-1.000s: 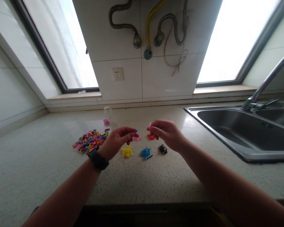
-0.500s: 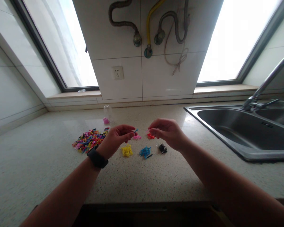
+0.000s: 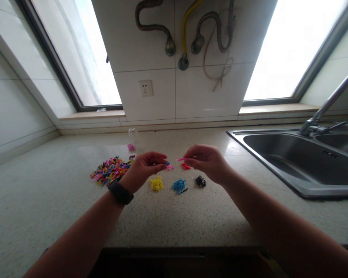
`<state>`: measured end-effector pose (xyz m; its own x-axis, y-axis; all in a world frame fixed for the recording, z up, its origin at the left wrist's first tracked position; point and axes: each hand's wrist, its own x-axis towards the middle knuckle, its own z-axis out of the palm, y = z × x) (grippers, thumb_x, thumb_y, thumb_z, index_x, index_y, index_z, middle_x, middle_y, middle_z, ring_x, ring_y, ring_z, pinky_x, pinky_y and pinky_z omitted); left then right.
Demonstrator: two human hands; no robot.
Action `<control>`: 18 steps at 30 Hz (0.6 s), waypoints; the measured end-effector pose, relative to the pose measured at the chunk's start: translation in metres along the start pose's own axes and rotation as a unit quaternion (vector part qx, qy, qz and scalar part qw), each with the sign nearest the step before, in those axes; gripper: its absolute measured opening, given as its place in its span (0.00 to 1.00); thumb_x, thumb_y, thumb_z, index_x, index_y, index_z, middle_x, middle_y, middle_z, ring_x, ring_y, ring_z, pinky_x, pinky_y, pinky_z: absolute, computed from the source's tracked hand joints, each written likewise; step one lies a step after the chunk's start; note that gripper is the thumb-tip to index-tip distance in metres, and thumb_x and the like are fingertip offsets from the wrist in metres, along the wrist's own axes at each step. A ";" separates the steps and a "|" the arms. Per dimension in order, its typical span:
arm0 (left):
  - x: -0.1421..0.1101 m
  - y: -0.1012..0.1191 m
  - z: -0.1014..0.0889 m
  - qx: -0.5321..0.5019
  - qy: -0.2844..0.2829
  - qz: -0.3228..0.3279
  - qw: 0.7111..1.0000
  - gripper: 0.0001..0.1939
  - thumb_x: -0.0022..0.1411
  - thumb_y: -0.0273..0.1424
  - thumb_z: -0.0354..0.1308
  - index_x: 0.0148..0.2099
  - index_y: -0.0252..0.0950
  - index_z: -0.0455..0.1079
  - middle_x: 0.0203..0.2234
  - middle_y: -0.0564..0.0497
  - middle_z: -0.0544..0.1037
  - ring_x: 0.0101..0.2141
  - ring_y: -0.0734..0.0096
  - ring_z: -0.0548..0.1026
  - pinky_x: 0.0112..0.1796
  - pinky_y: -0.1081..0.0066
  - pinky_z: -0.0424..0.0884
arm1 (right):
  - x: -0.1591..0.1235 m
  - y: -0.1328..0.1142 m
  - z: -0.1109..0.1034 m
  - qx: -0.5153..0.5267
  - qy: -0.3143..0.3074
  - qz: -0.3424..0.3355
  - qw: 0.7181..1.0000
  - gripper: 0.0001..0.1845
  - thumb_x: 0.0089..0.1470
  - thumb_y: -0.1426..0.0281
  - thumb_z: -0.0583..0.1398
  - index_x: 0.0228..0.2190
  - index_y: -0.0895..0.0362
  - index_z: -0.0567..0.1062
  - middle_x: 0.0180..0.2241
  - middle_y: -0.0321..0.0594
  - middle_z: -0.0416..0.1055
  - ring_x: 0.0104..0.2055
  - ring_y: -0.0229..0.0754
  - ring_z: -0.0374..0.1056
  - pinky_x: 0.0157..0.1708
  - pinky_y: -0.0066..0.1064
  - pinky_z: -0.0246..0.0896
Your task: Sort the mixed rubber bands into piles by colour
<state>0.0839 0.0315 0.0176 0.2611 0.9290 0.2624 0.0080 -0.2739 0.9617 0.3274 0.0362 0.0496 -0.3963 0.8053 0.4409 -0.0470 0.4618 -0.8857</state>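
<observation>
My left hand [image 3: 147, 170] pinches a small blue hair tie [image 3: 167, 163] between thumb and fingertips. Across from it, my right hand [image 3: 206, 162] grips a pink hair tie [image 3: 181, 159] that sticks out toward the left. Under the left fingertips lies a little pink pile [image 3: 170, 167], and below the right ones a red pile [image 3: 186, 166]. Nearer to me sit a yellow pile [image 3: 156, 184], a blue pile [image 3: 178, 185] with a dark piece beside it, and a black pile [image 3: 200, 181]. A big mixed heap of coloured hair ties [image 3: 110, 170] is partly covered by my left hand.
Behind the heap is a clear plastic container [image 3: 133, 137] with something pink [image 3: 130, 147] at its base. To the right, a steel sink [image 3: 278, 158] with a faucet [image 3: 321, 112] is set into the speckled counter [image 3: 174, 220]. Hoses and a socket [image 3: 145, 88] are on the wall.
The pink hair tie has turned from upright to nearly level in my right fingers. The blue one has shifted within my left fingertips. Both hands stay roughly in place.
</observation>
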 end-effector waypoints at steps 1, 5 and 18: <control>0.000 0.000 0.000 -0.004 -0.001 0.000 1.000 0.18 0.54 0.32 0.71 0.47 0.36 0.76 0.35 0.48 0.82 0.32 0.72 0.78 0.31 0.73 0.72 | 0.000 0.000 0.000 0.002 0.000 0.000 1.000 0.13 0.46 0.60 0.70 0.29 0.56 0.78 0.22 0.32 0.68 0.24 0.33 0.61 0.23 0.28 0.58; 0.000 0.001 0.000 -0.016 -0.005 -0.001 1.000 0.17 0.54 0.31 0.71 0.46 0.36 0.75 0.36 0.48 0.82 0.33 0.72 0.78 0.32 0.72 0.73 | 0.000 0.000 0.001 0.010 0.000 0.000 1.000 0.12 0.46 0.61 0.70 0.28 0.56 0.77 0.22 0.32 0.68 0.24 0.33 0.61 0.23 0.29 0.58; 0.000 0.007 0.003 -0.010 0.019 0.006 1.000 0.16 0.53 0.33 0.71 0.43 0.35 0.77 0.31 0.50 0.81 0.28 0.76 0.74 0.27 0.77 0.68 | 0.006 0.011 0.001 -0.044 0.028 -0.042 0.998 0.09 0.49 0.63 0.69 0.28 0.54 0.77 0.24 0.31 0.64 0.26 0.34 0.58 0.25 0.29 0.58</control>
<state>0.0868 0.0288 0.0237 0.2235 0.9346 0.2767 -0.0138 -0.2808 0.9597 0.3234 0.0455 0.0423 -0.3428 0.7804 0.5229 0.0041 0.5579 -0.8299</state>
